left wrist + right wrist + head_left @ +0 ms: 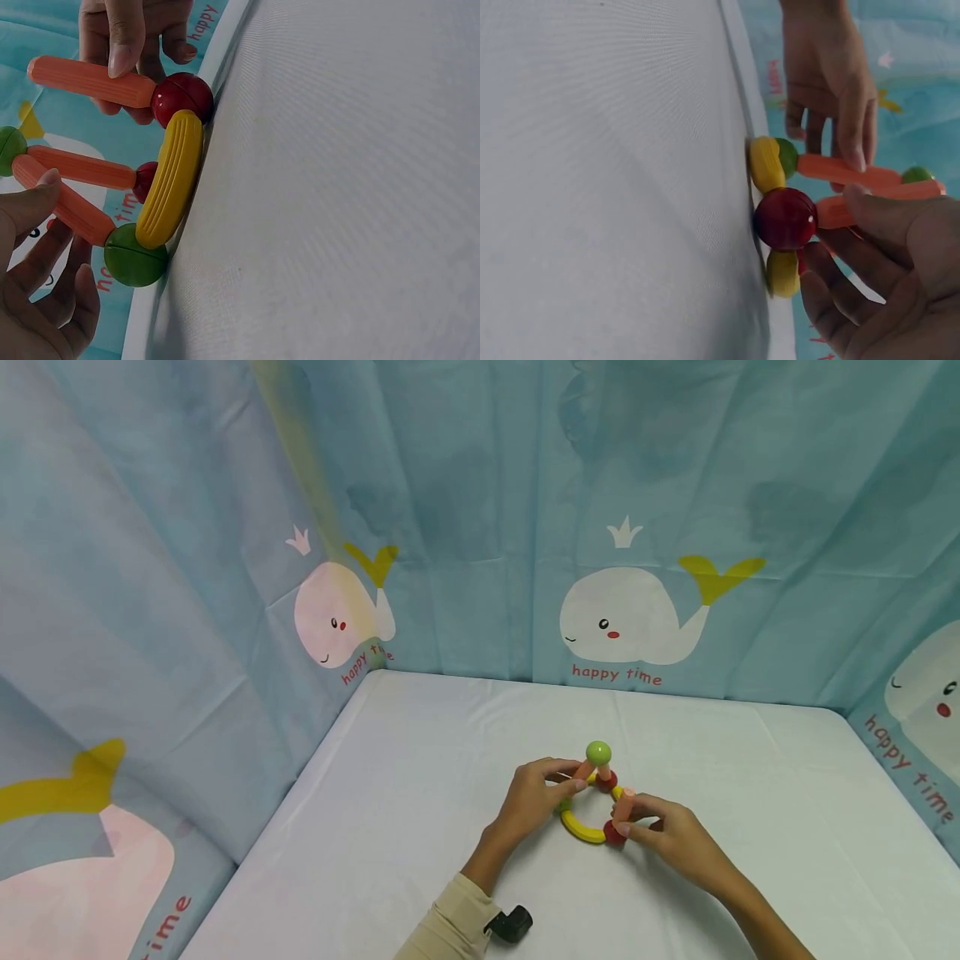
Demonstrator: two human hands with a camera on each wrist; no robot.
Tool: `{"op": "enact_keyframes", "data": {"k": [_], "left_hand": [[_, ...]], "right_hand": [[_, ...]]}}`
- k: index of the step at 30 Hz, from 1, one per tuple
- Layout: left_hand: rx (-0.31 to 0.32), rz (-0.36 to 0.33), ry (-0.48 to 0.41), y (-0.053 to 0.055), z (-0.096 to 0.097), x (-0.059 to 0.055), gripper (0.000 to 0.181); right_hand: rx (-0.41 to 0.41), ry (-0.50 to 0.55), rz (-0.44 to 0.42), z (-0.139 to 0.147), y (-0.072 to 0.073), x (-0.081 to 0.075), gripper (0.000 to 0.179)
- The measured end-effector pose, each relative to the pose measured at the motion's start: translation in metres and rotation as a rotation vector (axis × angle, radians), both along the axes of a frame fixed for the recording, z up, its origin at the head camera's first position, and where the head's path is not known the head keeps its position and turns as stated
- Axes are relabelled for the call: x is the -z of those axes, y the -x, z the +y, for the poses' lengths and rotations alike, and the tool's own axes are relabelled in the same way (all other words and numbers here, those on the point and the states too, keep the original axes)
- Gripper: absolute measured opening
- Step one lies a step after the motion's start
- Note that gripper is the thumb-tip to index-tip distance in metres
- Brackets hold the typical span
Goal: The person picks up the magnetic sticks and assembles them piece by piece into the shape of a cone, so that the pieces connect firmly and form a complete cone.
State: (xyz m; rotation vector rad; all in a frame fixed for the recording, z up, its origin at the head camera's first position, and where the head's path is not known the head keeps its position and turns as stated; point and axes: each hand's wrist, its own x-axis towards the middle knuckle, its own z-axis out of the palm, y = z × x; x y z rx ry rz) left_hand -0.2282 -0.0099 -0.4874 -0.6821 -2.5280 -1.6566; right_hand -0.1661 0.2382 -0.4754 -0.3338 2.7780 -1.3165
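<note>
A toy frame of curved yellow rods point(581, 828) forms a ring on the white table, joined by red and green balls. My left hand point(534, 797) pinches an orange rod point(67, 202) that rises aslant from a lower green ball point(135, 256). At its top sits another green ball point(598, 752), where a second orange rod point(82, 169) meets it from the far red ball point(146, 182). Between thumb and fingers, my right hand point(678, 839) holds a third orange rod point(90, 81), standing on the near red ball point(785, 219). That rod's upper end carries no ball.
The white tabletop point(420, 760) spreads around the ring. Behind it and at both sides hangs a blue curtain point(465, 527) printed with whales. A black device point(512, 925) sits at the left sleeve's cuff point(461, 914).
</note>
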Motion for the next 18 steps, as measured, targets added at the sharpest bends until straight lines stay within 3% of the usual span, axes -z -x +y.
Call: {"op": "enact_keyframes", "data": {"k": [9,18], "left_hand": [[0.016,-0.043,-0.016,0.0,-0.002,-0.002,0.032],[0.023,-0.043,-0.026,0.0,-0.001,0.0,0.03]], "right_hand": [[0.026,-0.061,0.109,-0.001,0.004,0.001,0.031],[0.026,-0.071,0.159,-0.003,0.013,0.001,0.033]]}}
